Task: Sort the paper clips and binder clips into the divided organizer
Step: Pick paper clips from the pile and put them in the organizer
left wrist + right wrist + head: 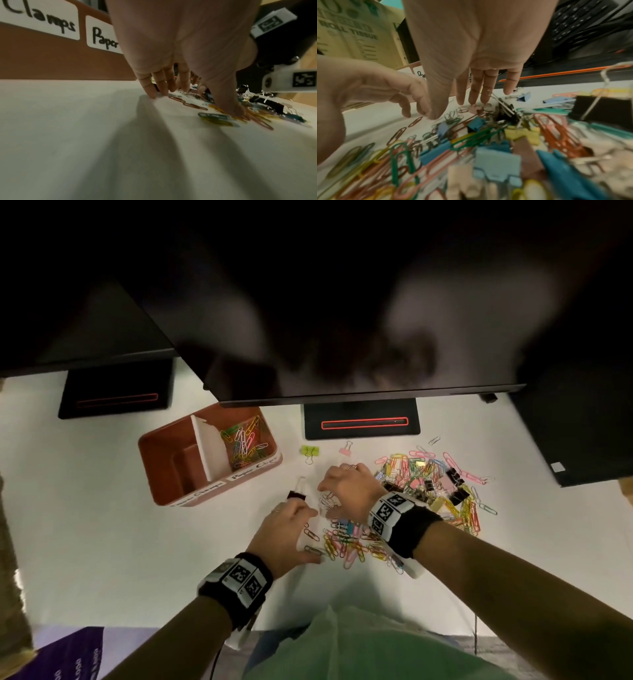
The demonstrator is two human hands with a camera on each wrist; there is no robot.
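From the head camera I see my left hand (286, 530) and right hand (346, 491) spread over the mixed clip pile (404, 501), right of the divided organizer (164, 470), whose right compartment holds paper clips (245, 441). On the left wrist view my straight fingers (150, 89) press the table (68, 135), gripping nothing. On the right wrist view my extended fingertips (473, 98) hover above tangled clips; I judge them light, slippery and stiff, best pinched by an edge.
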